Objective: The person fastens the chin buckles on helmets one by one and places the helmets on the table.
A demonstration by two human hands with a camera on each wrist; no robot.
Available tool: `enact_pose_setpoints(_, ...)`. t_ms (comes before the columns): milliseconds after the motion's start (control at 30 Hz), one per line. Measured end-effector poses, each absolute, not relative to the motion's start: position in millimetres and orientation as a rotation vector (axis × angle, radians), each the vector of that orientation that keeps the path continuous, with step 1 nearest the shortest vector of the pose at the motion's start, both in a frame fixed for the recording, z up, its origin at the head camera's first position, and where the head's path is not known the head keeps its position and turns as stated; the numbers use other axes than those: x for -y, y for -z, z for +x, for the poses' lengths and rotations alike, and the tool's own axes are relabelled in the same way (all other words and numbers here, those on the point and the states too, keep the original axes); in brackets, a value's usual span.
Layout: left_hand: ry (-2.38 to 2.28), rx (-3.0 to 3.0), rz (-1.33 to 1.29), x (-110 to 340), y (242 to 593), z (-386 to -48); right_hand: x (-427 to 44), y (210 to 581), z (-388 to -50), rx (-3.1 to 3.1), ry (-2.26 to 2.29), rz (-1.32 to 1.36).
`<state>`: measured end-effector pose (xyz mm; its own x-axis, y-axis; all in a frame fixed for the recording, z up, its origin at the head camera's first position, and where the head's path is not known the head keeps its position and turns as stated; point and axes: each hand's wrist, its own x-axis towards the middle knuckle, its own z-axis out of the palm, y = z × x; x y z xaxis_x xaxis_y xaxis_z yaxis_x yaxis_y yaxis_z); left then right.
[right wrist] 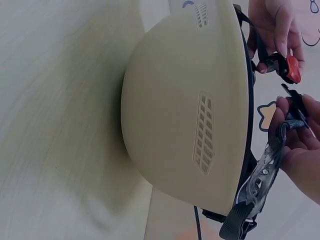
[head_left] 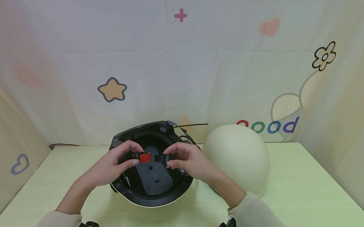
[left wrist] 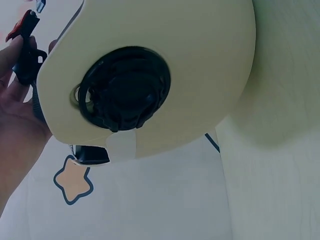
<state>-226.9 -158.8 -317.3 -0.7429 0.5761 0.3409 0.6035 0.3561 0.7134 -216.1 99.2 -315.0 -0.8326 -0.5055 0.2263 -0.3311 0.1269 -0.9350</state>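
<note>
A cream helmet (head_left: 137, 196) lies upside down on the table, its black padded inside facing up. Above its opening, my left hand (head_left: 108, 168) pinches the red-and-black buckle half (head_left: 145, 158) of the chin strap between thumb and fingers. My right hand (head_left: 192, 161) pinches the black buckle tongue (head_left: 163, 158) on the other strap end. A small gap separates the two buckle parts, which point toward each other. In the right wrist view, a strap (right wrist: 267, 165) runs from the helmet's edge to the right hand.
A second cream, dome-shaped helmet (head_left: 239, 158) stands on the right, close by the right forearm. Behind the pale table (head_left: 299, 189) hangs a printed curtain (head_left: 154, 77). A round black fitting (left wrist: 125, 90) sits on the first helmet's side.
</note>
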Motion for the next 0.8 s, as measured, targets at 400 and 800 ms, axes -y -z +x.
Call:
enact_pose_setpoints(400, 1.389, 2.581, -1.172, 159.8, 315.4, -226.9, -98.8, 317.8, -217.3, -2.190, 1.842, -0.889)
enact_pose_setpoints(800, 1.394, 2.631, -1.215, 155.5, 314.3, -225.9, -94.0, 321.1, -217.9, -2.124, 1.871, -0.909)
